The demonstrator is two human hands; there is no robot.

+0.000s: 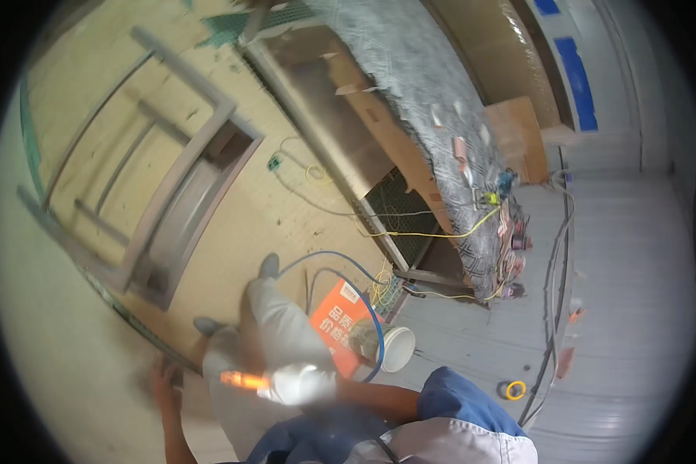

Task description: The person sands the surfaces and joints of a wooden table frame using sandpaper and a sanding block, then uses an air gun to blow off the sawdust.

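Note:
My right hand (pixel 305 385), in a white glove, is closed in front of my legs around a bright orange, stick-shaped thing (pixel 244 380). The thing points left, and blur hides its exact kind. Bare and lower left, my left hand (pixel 167 389) has curled fingers beside the edge of a pale panel (pixel 77 371). Something small and dark shows at its fingers, too unclear to name. Past my right hand, an orange-red box (pixel 339 315) lies on the floor, with a white bucket (pixel 398 349) tipped toward the right beside it.
A grey frame with a tray-like compartment (pixel 189 209) stands left. A long table with patterned grey cloth (pixel 433 147) runs along the right, holding small items. A blue hose (pixel 363 298) and a yellow cord (pixel 417 234) cross the floor area. A yellow ring (pixel 516 390) lies right.

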